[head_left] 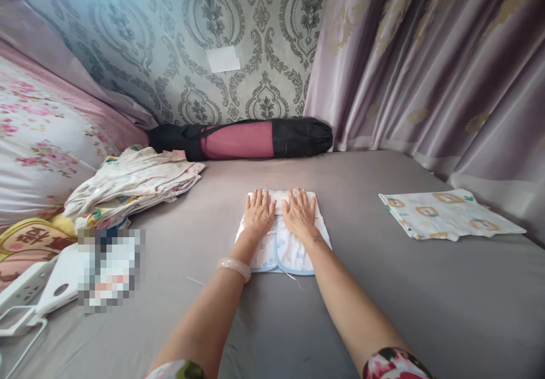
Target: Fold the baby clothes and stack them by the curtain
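Observation:
A small white baby garment (pixel 293 257) with light blue trim and thin ties lies folded on the grey bed sheet, its upper part turned over. My left hand (pixel 257 213) presses flat on its upper left side, fingers stretched forward. On the upper right side rests my right hand (pixel 300 213), also flat with the fingers a little apart. Both palms hide part of the cloth beneath them, and neither hand grips anything. The thumbs point toward each other near the middle of the garment.
A folded printed cloth (pixel 447 214) lies to the right. At the left are a pile of clothes (pixel 140 183), a floral pillow (pixel 42 135) and a white power strip (pixel 25 288). A black and pink rolled bag (pixel 238 140) lies along the wall, beside the curtain (pixel 404 55).

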